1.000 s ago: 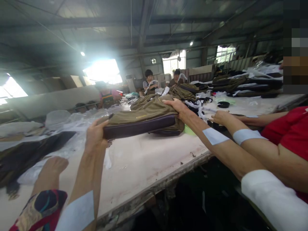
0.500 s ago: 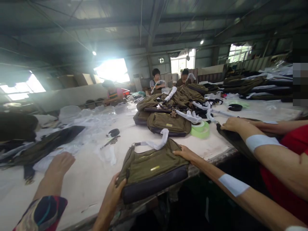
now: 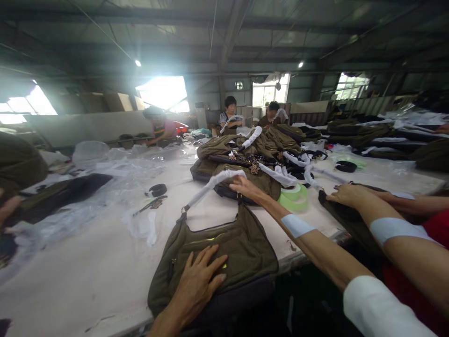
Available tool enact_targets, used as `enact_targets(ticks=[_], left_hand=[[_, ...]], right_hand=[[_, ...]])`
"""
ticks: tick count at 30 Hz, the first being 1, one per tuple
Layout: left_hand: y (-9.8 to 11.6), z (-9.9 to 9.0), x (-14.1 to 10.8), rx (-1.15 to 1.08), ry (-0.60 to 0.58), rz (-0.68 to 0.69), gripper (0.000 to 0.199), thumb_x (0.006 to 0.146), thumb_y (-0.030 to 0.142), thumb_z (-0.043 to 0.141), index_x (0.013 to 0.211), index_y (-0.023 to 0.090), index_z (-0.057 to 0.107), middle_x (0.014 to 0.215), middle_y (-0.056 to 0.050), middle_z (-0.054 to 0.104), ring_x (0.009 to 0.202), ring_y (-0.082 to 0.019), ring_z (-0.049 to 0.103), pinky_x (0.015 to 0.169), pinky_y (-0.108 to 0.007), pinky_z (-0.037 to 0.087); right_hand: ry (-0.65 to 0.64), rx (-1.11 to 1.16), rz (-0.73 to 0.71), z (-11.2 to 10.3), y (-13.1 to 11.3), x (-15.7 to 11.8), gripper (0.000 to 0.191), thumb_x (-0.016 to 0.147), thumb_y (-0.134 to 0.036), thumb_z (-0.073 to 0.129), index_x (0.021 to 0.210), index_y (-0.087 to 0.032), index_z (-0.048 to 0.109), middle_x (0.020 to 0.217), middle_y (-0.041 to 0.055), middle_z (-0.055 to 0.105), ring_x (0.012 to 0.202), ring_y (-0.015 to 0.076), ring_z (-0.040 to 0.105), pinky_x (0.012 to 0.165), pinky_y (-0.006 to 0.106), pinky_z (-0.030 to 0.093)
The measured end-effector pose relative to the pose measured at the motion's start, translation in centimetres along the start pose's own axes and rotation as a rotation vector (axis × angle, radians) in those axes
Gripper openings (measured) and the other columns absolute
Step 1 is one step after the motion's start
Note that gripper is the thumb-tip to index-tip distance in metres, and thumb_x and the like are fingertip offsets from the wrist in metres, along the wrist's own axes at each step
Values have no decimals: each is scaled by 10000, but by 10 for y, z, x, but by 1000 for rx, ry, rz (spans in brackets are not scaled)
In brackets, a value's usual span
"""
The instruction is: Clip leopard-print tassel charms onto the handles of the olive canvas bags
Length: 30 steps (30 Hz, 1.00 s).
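Observation:
An olive-green bag with a dark base lies at the front edge of the pale table. My left hand rests on its front with the fingers spread, just below the gold zipper. Above the bag, my right hand grips the right end of the white-wrapped strap, which arches up from the bag's left ring. Right behind my right hand is a heap of similar olive bags with white-wrapped straps and metal charms. A pale patch covers part of my right forearm.
Green tape rolls lie beside the heap. Left of it are a coiled black strap and clear plastic. At the right, a co-worker's hands hold a dark bag. Several people sit behind the table.
My left hand has moved from the bag's left side onto its front. My right hand has left the bag's upper right corner and lifted the strap. The co-worker's arm at left has withdrawn.

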<state>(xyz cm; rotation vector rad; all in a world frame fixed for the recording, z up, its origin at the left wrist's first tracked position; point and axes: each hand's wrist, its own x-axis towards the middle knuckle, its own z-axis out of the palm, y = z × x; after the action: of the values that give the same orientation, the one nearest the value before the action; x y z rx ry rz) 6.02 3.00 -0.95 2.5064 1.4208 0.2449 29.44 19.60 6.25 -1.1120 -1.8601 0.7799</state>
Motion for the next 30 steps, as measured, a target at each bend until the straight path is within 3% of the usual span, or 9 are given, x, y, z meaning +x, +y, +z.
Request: enact_targets(ticks=[2,7,9,11,15,19,24,26,30], left_hand=[[-9,0,-12,37,-37,-28,440,865,369,476,1292,467,431,1464,11,353,1340,-272,319,1058,-633,197],[-10,-11,-21,100,-88,-97,462,859,325,477,1291,480,422,1476,14,326,1347,-268,306,1048,-651,178],[-5,-18,-17,106,-102,-106,435,849,333,492,1266,453,471,1455,0,369,1332,-274,335,1045,-639,210],[3,-26,-9,100,-76,-93,427,841,349,506,1265,404,496,1428,-20,414,1314,-266,365,1057,-595,247],[20,-26,13,50,13,8,614,813,420,551,1384,351,336,1473,-40,338,1347,-256,305,1087,-556,234],[24,-4,36,11,-24,151,658,792,504,556,1387,409,291,1505,-19,264,1380,-307,207,1059,-648,181],[13,9,49,45,-7,144,603,826,415,550,1375,427,301,1495,-19,289,1370,-335,219,1020,-705,176],[9,10,49,51,8,156,601,834,402,544,1379,424,293,1498,-16,282,1371,-337,216,1016,-708,187],[6,16,48,57,51,172,594,847,422,516,1385,432,263,1503,3,270,1374,-329,209,1013,-714,191]], right_hand=[[-9,-75,-75,7,10,-1,619,852,-425,500,1383,-147,346,1418,132,385,1231,229,463,995,372,403],[-239,-555,-245,51,49,-53,481,883,-452,476,1280,-184,512,1362,125,469,1288,257,394,1101,486,218],[-305,-569,-260,54,53,-64,430,878,-428,500,1237,-198,550,1331,117,503,1259,249,431,1094,486,221],[-214,-452,-267,44,48,-66,413,863,-395,524,1226,-199,552,1300,107,528,1219,226,470,1066,421,299],[285,-322,5,16,43,-65,495,822,-384,548,1253,-145,503,1148,119,599,966,214,599,872,351,459],[116,-317,309,21,63,-57,408,730,-329,638,1074,-111,625,876,80,676,797,228,627,755,347,479],[31,-288,305,32,73,-35,248,765,-235,577,979,-140,660,837,45,677,776,191,634,735,303,493],[112,-334,262,27,61,-36,331,746,-222,595,1060,-121,621,929,82,656,861,218,616,816,354,477],[176,-369,-133,29,25,-62,418,816,-212,532,1232,-180,501,1202,100,543,1112,213,510,980,371,401]])
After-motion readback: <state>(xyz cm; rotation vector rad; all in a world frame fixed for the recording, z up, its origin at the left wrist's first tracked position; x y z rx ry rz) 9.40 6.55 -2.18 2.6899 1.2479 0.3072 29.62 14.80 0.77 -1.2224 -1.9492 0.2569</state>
